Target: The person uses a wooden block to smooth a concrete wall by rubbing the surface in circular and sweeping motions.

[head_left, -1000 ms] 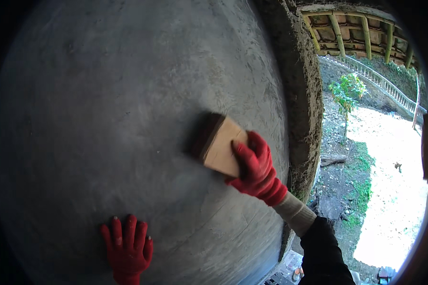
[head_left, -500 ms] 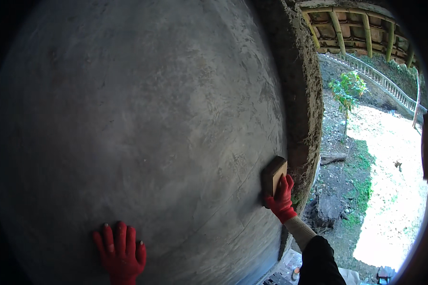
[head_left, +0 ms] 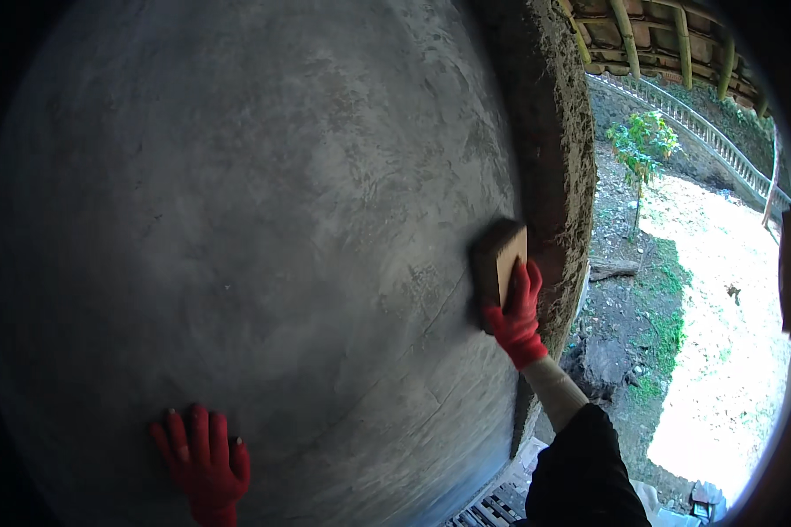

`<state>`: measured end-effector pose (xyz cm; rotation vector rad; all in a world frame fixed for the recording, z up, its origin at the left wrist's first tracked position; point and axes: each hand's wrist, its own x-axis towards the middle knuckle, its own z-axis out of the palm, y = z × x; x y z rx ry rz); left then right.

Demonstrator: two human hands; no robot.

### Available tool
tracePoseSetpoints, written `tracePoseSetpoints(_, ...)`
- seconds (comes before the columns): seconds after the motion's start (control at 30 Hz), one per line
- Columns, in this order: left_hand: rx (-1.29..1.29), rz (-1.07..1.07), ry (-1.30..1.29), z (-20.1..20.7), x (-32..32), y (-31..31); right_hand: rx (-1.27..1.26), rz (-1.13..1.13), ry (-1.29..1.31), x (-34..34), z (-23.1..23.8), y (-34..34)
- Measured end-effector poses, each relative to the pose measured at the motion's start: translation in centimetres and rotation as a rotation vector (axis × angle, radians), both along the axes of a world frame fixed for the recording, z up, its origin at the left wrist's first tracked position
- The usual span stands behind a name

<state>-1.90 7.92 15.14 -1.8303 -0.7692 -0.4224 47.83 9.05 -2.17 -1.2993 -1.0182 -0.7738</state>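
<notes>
A grey plastered wall (head_left: pixel 264 220) fills the left and middle of the view, with smooth patches, rough patches and thin diagonal lines. In a red work glove, my right hand (head_left: pixel 518 316) grips a tan rectangular block (head_left: pixel 511 259) with darker sides. The block stands lengthwise against the wall, close to its right edge; its far face is hidden. My left hand (head_left: pixel 206 461), also in a red glove with bare fingertips showing, lies low on the wall with fingers spread. Nothing is in it.
A rough, crumbly wall edge (head_left: pixel 571 158) runs down beside my right hand. Beyond it lie sloping ground with grass (head_left: pixel 668 299), a small tree (head_left: pixel 642 145), a log (head_left: pixel 613 268) and a pale railing (head_left: pixel 694 123). Overhead is a tiled roof with poles (head_left: pixel 628 39). Slatted material (head_left: pixel 492 508) sits below.
My right hand has slid up along the wall with the block still held against it. The left hand shows slightly farther left, and the whole view has shifted a little.
</notes>
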Motion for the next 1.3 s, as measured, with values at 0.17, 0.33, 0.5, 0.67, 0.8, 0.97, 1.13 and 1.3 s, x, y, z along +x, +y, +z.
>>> tracePoseSetpoints(0.17, -0.002, -0.053, -0.015, -0.2, 0.7, 0.3, -0.073, 0.035, 0.034, -0.3, -6.8, -1.1)
tracePoseSetpoints(0.33, -0.006, -0.063, -0.024, 0.0, 0.4, 0.0, 0.047, 0.066, -0.091, 1.5, 13.8, -0.4)
tracePoseSetpoints(0.5, -0.036, -0.068, -0.03, -0.4, 0.8, 0.4, 0.1, 0.068, -0.023, 2.1, 16.8, -0.1)
tracePoseSetpoints(0.67, 0.028, -0.076, -0.053, -0.1, 0.2, 0.0, -0.067, -0.002, 0.028, -0.3, -4.8, -0.7)
tracePoseSetpoints(0.8, 0.031, -0.068, -0.05, 0.0, 0.6, -0.2, -0.031, 0.103, 0.003, 0.7, -9.0, -0.3)
tracePoseSetpoints(0.97, -0.031, -0.013, -0.032, -0.1, 0.9, -0.1, 0.046, 0.103, -0.068, 2.4, 10.6, -0.7)
tracePoseSetpoints(1.13, 0.005, -0.041, -0.012, -0.1, 0.0, -0.1, 0.131, 0.106, 0.028, 1.3, 13.1, -0.1)
tracePoseSetpoints(1.3, 0.009, -0.022, -0.022, -0.1, 0.6, -0.5, -0.051, 0.123, -0.042, -0.8, -9.4, -1.7)
